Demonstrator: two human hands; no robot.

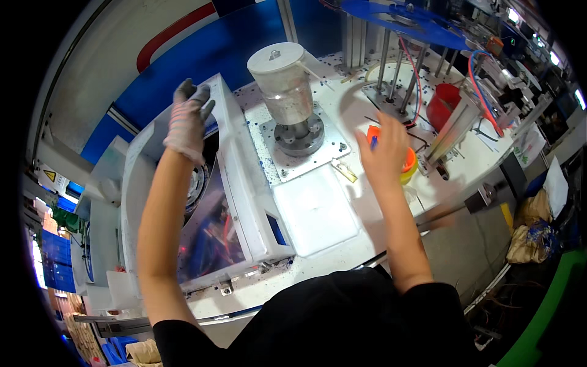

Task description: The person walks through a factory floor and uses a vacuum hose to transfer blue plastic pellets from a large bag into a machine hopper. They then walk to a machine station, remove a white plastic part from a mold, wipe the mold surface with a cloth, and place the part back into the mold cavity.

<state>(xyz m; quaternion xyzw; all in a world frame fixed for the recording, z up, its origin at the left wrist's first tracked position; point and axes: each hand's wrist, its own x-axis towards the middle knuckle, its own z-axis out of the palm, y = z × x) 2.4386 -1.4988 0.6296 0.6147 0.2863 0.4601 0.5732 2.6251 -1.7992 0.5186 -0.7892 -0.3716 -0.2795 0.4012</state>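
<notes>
My left hand point(189, 119), in a light striped glove with grey fingertips, is raised over the white machine housing point(235, 177). Its fingers are bent and apart, and I see nothing in them. A dark round opening point(197, 186) lies below its wrist. My bare right hand point(386, 150) is over the right part of the white table, slightly blurred, its thumb apart from the fingers. Behind it, partly covered, are an orange cup point(408, 159) and a yellow container point(408, 175). Something small and blue point(374, 142) shows between thumb and fingers; whether it is touched, I cannot tell.
A metal cylinder point(282, 85) stands on a bolted plate between my hands. In front of it lies a white tray point(315, 211), with a small yellowish piece point(345, 170) beside it. A red bucket point(443, 105), metal posts and a blue disc point(406, 24) occupy the far right. Small dark bits are scattered about.
</notes>
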